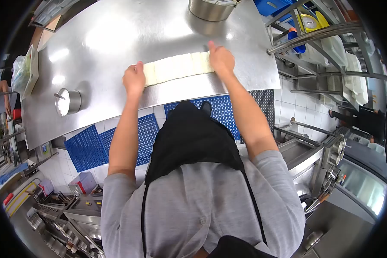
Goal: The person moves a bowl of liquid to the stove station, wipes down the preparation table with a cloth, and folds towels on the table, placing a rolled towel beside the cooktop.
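Dough [178, 67] is pinched in the grip of left hand [134, 79] at 9 o'clock, right hand [222, 59] at 3, likely to keep it straight.

I count one pale strip [178, 67], one small metal pot [75, 102] with one handle [59, 96] sticking out, one large metal pot [208, 11] and one tray [32, 79] at the surface [103, 69]. Below, I count three blue mats [82, 148] and one black mat [265, 107].
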`<state>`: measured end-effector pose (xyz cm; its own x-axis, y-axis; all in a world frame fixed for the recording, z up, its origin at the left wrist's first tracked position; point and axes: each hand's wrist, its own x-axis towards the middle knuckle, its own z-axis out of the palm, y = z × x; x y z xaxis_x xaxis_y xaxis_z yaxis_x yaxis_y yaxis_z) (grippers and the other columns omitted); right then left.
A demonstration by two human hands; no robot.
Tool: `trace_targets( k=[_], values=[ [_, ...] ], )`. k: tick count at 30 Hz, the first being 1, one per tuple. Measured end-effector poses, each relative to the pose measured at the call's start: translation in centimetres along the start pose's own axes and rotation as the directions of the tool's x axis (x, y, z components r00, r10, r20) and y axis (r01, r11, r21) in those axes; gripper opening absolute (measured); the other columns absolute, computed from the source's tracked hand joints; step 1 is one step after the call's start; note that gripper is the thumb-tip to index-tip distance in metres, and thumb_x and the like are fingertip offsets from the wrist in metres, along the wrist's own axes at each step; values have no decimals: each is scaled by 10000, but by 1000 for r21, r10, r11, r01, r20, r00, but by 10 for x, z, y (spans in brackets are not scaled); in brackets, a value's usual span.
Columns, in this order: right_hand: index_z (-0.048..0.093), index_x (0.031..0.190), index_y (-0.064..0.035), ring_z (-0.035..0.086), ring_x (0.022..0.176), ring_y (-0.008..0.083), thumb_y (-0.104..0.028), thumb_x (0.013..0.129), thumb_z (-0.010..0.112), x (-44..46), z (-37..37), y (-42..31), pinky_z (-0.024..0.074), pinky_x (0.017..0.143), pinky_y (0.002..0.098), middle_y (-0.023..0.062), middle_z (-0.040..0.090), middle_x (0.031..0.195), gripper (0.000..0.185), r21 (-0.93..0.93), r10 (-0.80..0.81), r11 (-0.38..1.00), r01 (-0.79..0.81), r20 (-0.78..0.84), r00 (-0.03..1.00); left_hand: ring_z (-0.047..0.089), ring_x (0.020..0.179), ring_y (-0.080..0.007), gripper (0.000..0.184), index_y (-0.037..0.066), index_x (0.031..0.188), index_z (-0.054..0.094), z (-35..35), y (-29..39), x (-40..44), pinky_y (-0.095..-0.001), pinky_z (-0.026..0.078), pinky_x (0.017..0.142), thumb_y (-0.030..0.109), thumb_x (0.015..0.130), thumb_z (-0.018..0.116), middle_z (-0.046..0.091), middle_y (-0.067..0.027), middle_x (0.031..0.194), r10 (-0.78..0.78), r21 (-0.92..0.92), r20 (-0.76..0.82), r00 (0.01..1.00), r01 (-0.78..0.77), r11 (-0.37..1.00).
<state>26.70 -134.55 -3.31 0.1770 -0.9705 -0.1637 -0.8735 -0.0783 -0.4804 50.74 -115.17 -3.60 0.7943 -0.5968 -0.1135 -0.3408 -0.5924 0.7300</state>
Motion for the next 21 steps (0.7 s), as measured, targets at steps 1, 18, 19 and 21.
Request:
trace_targets(
  k=[1,18,19,21],
  values=[
    [730,910,41,728,867,452,-568,1001,479,-3,7,-3,603,730,491,282,726,873,666,-185,-113,978,93,-101,988,698,747,-434,347,-42,981,660,5,-3,-7,-522,527,706,297,1000,590,714,-263,829,238,266,-106,966,-203,942],
    [758,895,-10,715,837,370,-538,815,781,12,-64,50,550,806,436,217,738,835,534,381,13,921,-77,168,986,690,846,-275,534,-2,1329,528,5,18,-12,-395,524,733,282,921,724,704,-158,916,2,-538,270,963,149,830],
    [757,907,-17,716,842,349,-498,800,807,17,-71,65,550,803,424,209,738,846,496,424,-5,902,-87,213,977,678,842,-255,547,13,1344,514,6,19,-16,-381,521,731,261,911,737,694,-142,936,28,-513,310,950,142,846],
    [754,929,-29,720,854,308,-420,771,860,29,-89,88,552,798,400,194,739,867,435,498,-46,860,-110,291,956,655,834,-214,585,42,1374,488,16,26,-21,-353,515,725,221,891,763,674,-109,976,81,-474,393,916,126,871]
  ],
)
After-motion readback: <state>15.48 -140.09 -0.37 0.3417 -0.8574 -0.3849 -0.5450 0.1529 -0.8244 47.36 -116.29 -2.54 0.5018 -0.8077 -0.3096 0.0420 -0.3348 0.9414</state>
